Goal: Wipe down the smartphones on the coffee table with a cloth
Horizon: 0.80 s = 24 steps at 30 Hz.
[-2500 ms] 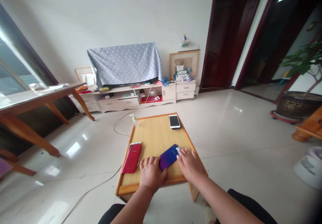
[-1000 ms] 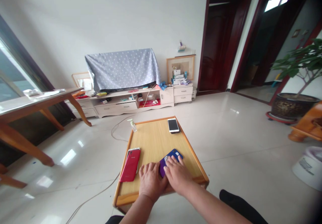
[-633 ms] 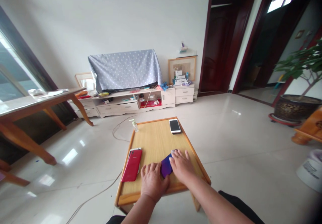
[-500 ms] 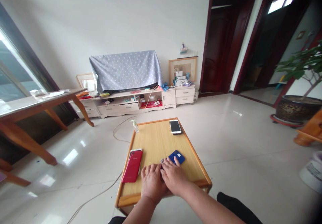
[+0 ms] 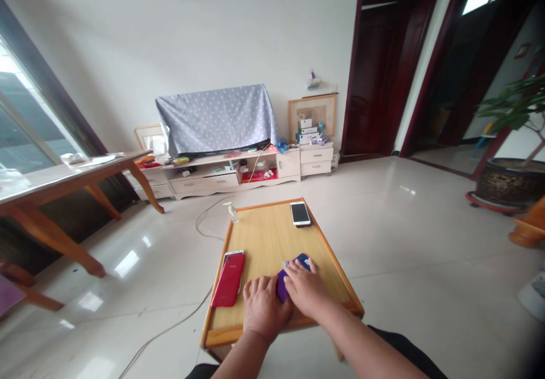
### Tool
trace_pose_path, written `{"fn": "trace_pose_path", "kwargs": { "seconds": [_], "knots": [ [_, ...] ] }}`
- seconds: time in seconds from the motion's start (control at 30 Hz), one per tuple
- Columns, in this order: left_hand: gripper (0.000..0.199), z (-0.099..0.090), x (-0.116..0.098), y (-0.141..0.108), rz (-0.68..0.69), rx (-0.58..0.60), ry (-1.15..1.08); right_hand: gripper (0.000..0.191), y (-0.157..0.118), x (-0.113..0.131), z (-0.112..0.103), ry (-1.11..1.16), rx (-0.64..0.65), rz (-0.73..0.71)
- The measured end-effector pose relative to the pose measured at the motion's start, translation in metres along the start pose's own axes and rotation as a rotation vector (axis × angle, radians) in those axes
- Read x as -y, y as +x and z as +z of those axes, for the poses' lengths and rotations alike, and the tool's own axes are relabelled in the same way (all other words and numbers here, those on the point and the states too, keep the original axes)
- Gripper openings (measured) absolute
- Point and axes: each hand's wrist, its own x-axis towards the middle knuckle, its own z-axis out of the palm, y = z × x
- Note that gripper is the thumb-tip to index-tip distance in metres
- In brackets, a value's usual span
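On the small wooden table (image 5: pixel 264 233), my left hand (image 5: pixel 264 306) rests near the front edge, fingers bent, beside a purple object (image 5: pixel 281 287) that shows between my hands. My right hand (image 5: pixel 305 287) lies over a blue phone (image 5: pixel 302 259), its fingers spread and partly covering it. Something small and greyish (image 5: pixel 285 265) shows at my right fingertips, too small to name. Left of my hands a red phone (image 5: pixel 229 279) overlaps a white one. How far the purple object extends under my hands is hidden.
A white phone (image 5: pixel 300 213) lies at the table's far right corner, a pump bottle (image 5: pixel 233 213) at the far left. Beyond stand a low cabinet (image 5: pixel 204 182) and a cloth-covered object (image 5: pixel 219 119). A cable (image 5: pixel 170 325) runs along the floor at left.
My hands have moved apart slightly, and the purple object has come into view between them. My right hand now covers more of the blue phone. The whole view has shifted a little.
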Motion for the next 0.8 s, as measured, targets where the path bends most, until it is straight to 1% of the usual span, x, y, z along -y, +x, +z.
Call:
{"fn": "trace_pose_path", "kwargs": {
  "seconds": [0.07,0.1,0.13,0.17,0.2,0.33,0.37,0.4,0.43,0.53,0.57,0.6,0.63,0.77,0.8],
  "knots": [
    [0.048,0.002,0.001,0.0,0.006,-0.021,-0.001,0.054,0.005,-0.015,-0.01,-0.052,-0.029,0.151],
    [0.049,0.003,0.002,-0.001,0.006,-0.028,-0.001,0.055,0.006,-0.021,-0.013,-0.076,-0.043,0.208],
    [0.049,0.004,0.002,-0.001,0.008,-0.031,-0.003,0.056,0.006,-0.023,-0.015,-0.093,-0.049,0.232],
    [0.048,0.005,0.003,-0.001,0.009,-0.033,-0.006,0.056,0.003,-0.022,-0.013,-0.098,-0.048,0.224],
    [0.047,0.005,0.004,-0.001,0.01,-0.036,-0.012,0.056,-0.002,-0.018,-0.01,-0.09,-0.038,0.185],
    [0.043,0.004,0.003,-0.001,0.011,-0.031,-0.036,0.054,-0.024,0.004,0.005,0.004,0.013,-0.069],
    [0.043,0.003,0.002,-0.001,0.008,-0.028,-0.033,0.053,-0.026,0.004,0.004,0.017,0.02,-0.092],
    [0.044,0.002,0.001,-0.001,0.003,-0.023,-0.024,0.053,-0.026,0.001,0.001,0.015,0.022,-0.081],
    [0.045,0.001,-0.001,-0.001,-0.001,-0.019,-0.011,0.053,-0.024,-0.005,-0.003,0.001,0.015,-0.037],
    [0.048,-0.001,-0.005,-0.001,-0.008,-0.011,0.022,0.055,-0.017,-0.026,-0.018,-0.081,-0.038,0.172],
    [0.048,-0.001,-0.006,-0.001,-0.008,-0.01,0.027,0.055,-0.016,-0.03,-0.02,-0.103,-0.052,0.214],
    [0.048,-0.001,-0.006,-0.001,-0.007,-0.012,0.03,0.055,-0.018,-0.03,-0.02,-0.112,-0.057,0.224],
    [0.048,0.001,-0.005,-0.001,-0.006,-0.015,0.032,0.055,-0.021,-0.028,-0.018,-0.105,-0.052,0.201],
    [0.049,0.008,0.001,0.0,0.01,-0.021,0.016,0.055,-0.037,-0.009,-0.006,0.009,0.018,-0.047],
    [0.05,0.009,0.002,0.0,0.019,-0.022,0.012,0.054,-0.039,-0.008,-0.006,0.026,0.026,-0.073]
  ]
}}
